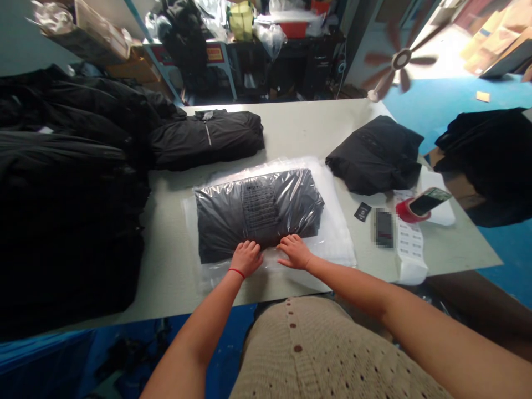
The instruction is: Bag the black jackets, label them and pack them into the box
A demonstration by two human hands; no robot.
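Note:
A folded black garment (222, 219) lies inside a clear plastic bag (286, 185) in front of me, its surface glossy with reflections. Printed lines show on the middle of the bag. My left hand (248, 257), with a red string at the wrist, has its fingers curled over the bag's near edge. A short way to the right, my right hand (296, 252) grips the same edge with bent fingers. Beneath the bagged garment is a stack of clear plastic bags (338, 235). The fingertips' exact hold on the film is partly hidden.
Large piles of black garments (70, 221) fill the table's left side. Another folded black garment (216, 136) lies behind the bag, and a loose one (376, 155) at right. A phone (384, 228), label strip (410, 244) and red tape roll (405, 211) lie right. A fan (401, 59) stands beyond.

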